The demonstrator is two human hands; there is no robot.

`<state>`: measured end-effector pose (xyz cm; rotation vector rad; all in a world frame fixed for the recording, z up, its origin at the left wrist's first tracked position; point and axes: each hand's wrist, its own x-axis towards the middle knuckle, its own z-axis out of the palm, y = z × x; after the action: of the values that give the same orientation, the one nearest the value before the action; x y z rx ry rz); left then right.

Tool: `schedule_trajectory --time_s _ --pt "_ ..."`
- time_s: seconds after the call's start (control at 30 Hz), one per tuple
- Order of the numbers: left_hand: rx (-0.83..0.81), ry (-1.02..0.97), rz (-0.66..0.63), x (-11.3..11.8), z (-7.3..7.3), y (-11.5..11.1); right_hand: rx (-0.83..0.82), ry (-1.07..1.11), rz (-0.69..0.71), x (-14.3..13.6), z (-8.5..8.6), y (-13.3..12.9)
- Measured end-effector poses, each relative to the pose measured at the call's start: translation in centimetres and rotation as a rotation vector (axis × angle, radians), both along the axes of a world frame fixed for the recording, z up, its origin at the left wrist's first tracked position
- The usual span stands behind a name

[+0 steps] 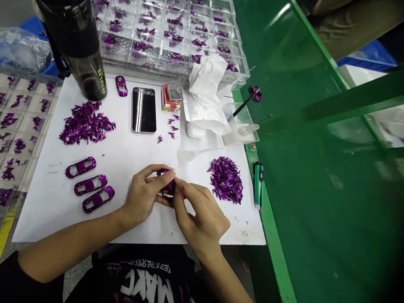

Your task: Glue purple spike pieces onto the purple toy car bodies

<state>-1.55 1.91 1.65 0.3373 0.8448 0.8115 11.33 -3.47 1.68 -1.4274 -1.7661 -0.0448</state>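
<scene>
Over the middle of the white sheet, my left hand (142, 197) is wrapped round a glossy purple toy car body (169, 188), thumb on top. The fingertips of my right hand (202, 214) are pinched at the body's right edge; any small part between them is hidden. Three more purple car bodies (91, 184) lie in a slanted group to the left. A heap of small pointed purple parts (227, 181) is right of my right hand, and another purple heap (85, 124) sits at upper left. Several loose purple pieces (172, 128) lie beyond my hands.
Farther back are a phone (144, 110), a red box (170, 97), a purple toy car (121, 86), crumpled white tissue (206, 84) and a tall dark bottle (90, 54). Clear compartment trays (189, 69) stand behind. A green cutter (258, 185) lies along the right edge.
</scene>
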Motion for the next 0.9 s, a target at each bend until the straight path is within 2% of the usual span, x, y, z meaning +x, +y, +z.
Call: schedule_trajectory --time_s 0.2,0.3,0.47,0.57,0.67,0.77,0.83,0.9 --pt "-0.022 -0.023 0.015 0.0 -0.4 -0.1 -0.044 -0.031 0.016 -0.5 0.2 -0.4" --pt "0.002 -0.007 0.04 0.1 -0.3 -0.2 -0.048 -0.133 -0.039 -1.0 0.3 -0.9" --pt "0.049 0.006 0.067 0.4 -0.2 -0.5 -0.105 -0.151 -0.165 -2.2 0.1 -0.7" --pt "0.108 0.063 0.096 0.4 -0.4 -0.6 -0.032 -0.184 -0.242 -3.3 -0.8 -0.2" --pt "0.22 0.145 0.059 0.3 -0.1 -0.7 0.083 -0.134 -0.264 -3.9 -1.2 0.2" --pt "0.349 0.196 0.009 0.0 1.4 -1.3 0.062 -0.038 -0.235 -3.3 -0.1 0.0" --pt "0.454 0.25 -0.023 -0.6 2.6 -2.5 -0.061 0.046 -0.171 -2.3 1.3 -0.7" --pt "0.593 0.358 -0.099 -1.5 3.3 -4.6 -0.212 0.138 -0.064 -1.1 2.7 -2.1"
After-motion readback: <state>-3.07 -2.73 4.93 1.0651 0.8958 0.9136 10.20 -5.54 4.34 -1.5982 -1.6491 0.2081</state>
